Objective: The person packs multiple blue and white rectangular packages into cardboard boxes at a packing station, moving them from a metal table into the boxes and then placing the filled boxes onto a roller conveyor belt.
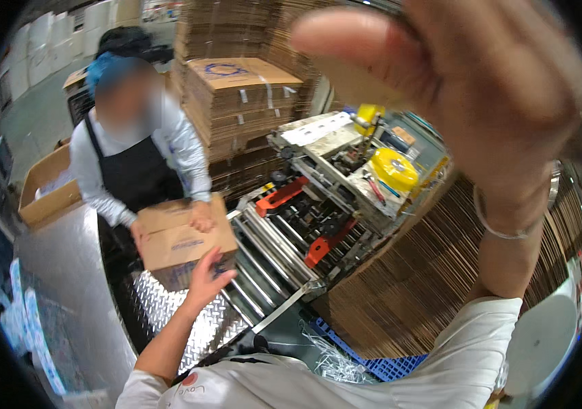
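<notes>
A closed brown cardboard carton (185,238) sits at the end of a roller conveyor, beside a diamond-plate metal surface (202,327). My left hand (207,279) reaches up to its near right edge, thumb and fingers spread; whether they touch the cardboard I cannot tell. A co-worker (144,163) in a dark apron, standing across from me, rests one hand on the carton's top and the other at its left side. Large and blurred, my right hand (502,88) is raised close to the camera. Its thumb points left, while its other fingers are mostly cut off or smeared.
Steel rollers (264,252) lead to a carton-sealing machine (332,163) with red guides and a yellow tape reel (393,170). Flat cardboard stacks (400,279) stand at right on a blue plastic pallet (345,337), with more (243,102) behind. A metal table (73,273) is at left.
</notes>
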`<act>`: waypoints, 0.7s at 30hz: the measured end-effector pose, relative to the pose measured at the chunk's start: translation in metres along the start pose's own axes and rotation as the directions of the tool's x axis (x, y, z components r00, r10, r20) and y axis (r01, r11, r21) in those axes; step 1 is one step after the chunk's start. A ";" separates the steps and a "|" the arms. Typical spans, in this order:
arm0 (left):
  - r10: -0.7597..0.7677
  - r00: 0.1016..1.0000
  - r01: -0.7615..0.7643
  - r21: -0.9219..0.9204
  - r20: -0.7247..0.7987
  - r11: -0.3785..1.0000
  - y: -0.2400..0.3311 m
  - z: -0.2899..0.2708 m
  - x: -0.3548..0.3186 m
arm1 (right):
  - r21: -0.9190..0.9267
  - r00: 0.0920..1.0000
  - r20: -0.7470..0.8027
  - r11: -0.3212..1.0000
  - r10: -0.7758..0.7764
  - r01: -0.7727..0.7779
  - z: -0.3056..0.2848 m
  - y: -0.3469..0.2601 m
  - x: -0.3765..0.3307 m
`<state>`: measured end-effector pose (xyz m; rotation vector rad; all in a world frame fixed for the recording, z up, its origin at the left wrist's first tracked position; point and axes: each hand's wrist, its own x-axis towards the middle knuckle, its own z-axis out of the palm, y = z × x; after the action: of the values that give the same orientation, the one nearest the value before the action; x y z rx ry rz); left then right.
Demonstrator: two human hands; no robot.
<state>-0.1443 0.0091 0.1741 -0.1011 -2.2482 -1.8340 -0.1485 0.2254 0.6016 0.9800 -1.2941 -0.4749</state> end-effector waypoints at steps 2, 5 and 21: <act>0.290 0.956 -0.291 0.157 0.031 0.944 0.046 0.013 -0.010 | 0.261 0.994 -0.051 0.962 0.092 -0.075 -0.004 -0.001 0.031; 0.321 0.946 -0.283 0.393 -0.034 0.875 0.082 -0.004 0.004 | 0.620 0.951 -0.020 0.750 0.308 -0.229 0.015 -0.021 0.045; 0.417 0.899 -0.051 0.914 -0.133 0.402 0.039 -0.151 -0.077 | -0.360 0.085 0.408 -0.245 -0.909 -0.900 0.015 -0.272 -0.264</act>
<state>-0.0412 -0.1222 0.2218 0.0867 -2.4361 -0.2528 -0.1706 0.2795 0.2272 -0.4453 1.5667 -0.7945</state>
